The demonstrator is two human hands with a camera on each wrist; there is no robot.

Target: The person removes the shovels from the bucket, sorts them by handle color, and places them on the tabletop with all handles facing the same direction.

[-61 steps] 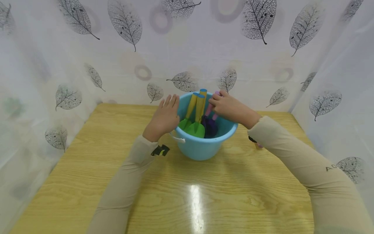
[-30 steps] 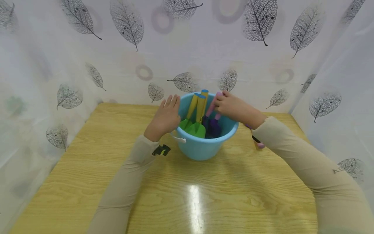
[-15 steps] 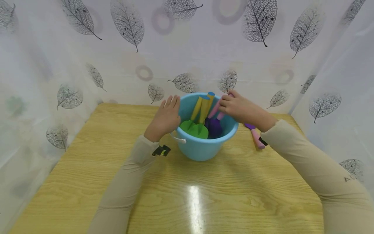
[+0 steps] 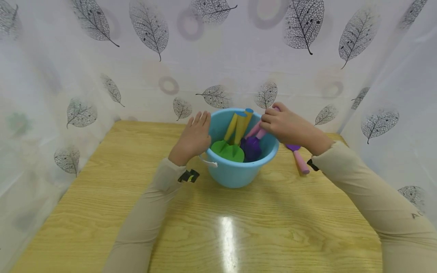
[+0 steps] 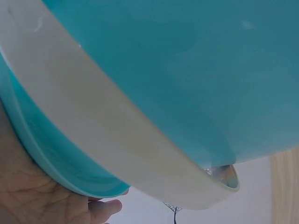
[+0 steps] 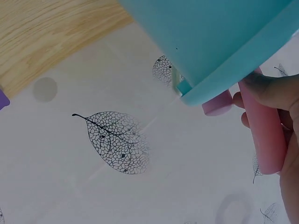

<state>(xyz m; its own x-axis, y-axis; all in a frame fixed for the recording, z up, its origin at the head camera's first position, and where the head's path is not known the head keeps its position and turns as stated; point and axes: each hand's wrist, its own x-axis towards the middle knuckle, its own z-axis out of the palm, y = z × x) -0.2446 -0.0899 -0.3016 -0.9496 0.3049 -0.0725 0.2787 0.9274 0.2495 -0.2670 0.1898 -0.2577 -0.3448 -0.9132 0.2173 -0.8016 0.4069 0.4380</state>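
In the head view, a light blue bucket [image 4: 233,176] stands on the table. My left hand [image 4: 192,136], fingers straight, rests against its left rim. At the right rim my right hand [image 4: 285,125] grips the pink handle of a toy shovel [image 4: 252,148], whose purple blade is down in the bucket. The right wrist view shows the thumb and fingers around that pink handle [image 6: 264,135]; a second pink handle [image 6: 218,103] pokes out beside it. Several yellow-handled tools [image 4: 240,127] lean in the bucket, with green shovel blades [image 4: 230,152] at the front left.
Another shovel [image 4: 301,163], pink-handled with a purple blade, lies on the wooden table [image 4: 191,227] right of the bucket, partly under my right arm. A white bucket handle [image 4: 209,163] hangs at the left. A leaf-patterned curtain [image 4: 218,57] encloses the table's back and sides.
My right hand has moved right along the bucket with the shovel's handle. The yellow handles have shifted right, and the shovel on the table has come into fuller view. My left hand stays put.
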